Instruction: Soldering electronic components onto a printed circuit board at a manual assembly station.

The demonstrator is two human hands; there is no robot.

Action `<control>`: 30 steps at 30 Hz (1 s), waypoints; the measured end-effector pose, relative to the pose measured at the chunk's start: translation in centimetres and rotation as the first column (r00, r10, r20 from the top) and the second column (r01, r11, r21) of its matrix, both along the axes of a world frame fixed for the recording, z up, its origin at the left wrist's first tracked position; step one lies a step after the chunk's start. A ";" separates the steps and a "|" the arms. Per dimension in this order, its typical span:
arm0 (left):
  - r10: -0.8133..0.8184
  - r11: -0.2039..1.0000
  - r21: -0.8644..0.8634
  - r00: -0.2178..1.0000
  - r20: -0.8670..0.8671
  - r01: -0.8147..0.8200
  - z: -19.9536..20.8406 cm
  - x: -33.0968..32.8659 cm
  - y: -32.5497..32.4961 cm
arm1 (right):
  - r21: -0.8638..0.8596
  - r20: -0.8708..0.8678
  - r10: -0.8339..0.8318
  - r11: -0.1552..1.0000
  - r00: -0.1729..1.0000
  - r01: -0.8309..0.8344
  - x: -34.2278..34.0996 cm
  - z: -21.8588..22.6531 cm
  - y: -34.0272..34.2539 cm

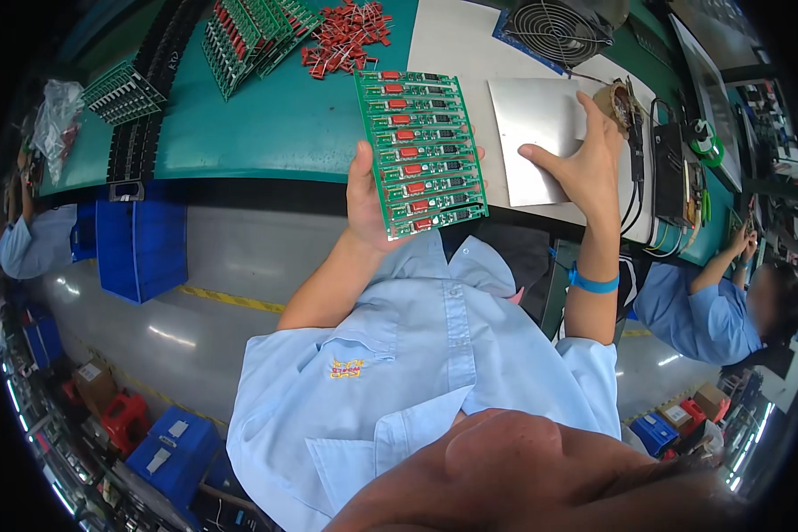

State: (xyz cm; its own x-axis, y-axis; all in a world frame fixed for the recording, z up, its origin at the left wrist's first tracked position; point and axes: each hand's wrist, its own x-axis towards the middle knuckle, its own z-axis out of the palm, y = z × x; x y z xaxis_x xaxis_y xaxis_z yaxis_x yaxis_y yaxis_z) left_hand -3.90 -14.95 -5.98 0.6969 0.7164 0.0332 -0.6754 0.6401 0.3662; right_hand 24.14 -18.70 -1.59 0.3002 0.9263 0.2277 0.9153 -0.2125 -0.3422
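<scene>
The green circuit board panel (pixel 424 152) is held up over the near edge of the bench (pixel 266 133), tilted slightly, its face toward the camera. It is a long strip made of many small identical boards stacked one above another, each carrying a red block component and small dark parts. The left hand (pixel 368 199) grips it from the left side and behind: the thumb lies along the panel's left edge, and fingertips show past its right edge, so the hand is closed around the panel.

The right hand (pixel 585 160) rests on a flat grey metal plate (pixel 534 133) that lies on a white sheet (pixel 457 44) on the bench. This hand is open, fingers spread and pressed flat on the plate's right part, thumb stretched toward the left; it grasps nothing. A blue band (pixel 592 283) circles that wrist.

Farther back on the green bench top sits a loose heap of red components (pixel 346 40), and to its left stand more green panels (pixel 253 35) leaning in a row. A small fan (pixel 559 28) with a wire guard stands behind the plate. To the right of the plate are dark cables and a black box (pixel 669 164).

Below the bench edge, blue bins (pixel 140 244) stand on the grey floor. Another person in a light blue shirt (pixel 700 310) works at the right.
</scene>
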 end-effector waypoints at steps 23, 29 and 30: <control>-0.057 0.993 0.112 0.975 0.213 0.033 -2.5 2.6 -1.6 | 0.262 -0.925 0.285 0.957 0.251 -0.122 -5.8 0.9 -0.1; -0.048 0.993 0.114 0.988 0.146 0.032 -2.1 2.9 -1.7 | 0.196 -0.907 0.244 0.966 0.344 -0.168 -5.9 0.3 -0.5; -0.056 0.992 0.121 0.989 0.138 0.039 -2.2 2.9 -1.7 | 0.188 -0.907 0.238 0.967 0.348 -0.171 -5.8 0.2 -0.6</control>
State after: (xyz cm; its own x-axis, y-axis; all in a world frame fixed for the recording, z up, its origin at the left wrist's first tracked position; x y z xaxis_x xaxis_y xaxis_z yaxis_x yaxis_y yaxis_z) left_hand -1.01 -16.65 -8.14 0.7124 0.6679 0.2153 -0.6954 0.6310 0.3438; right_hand 18.38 -19.25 -1.36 0.1561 0.9877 -0.0121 0.0398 -0.0185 -0.9990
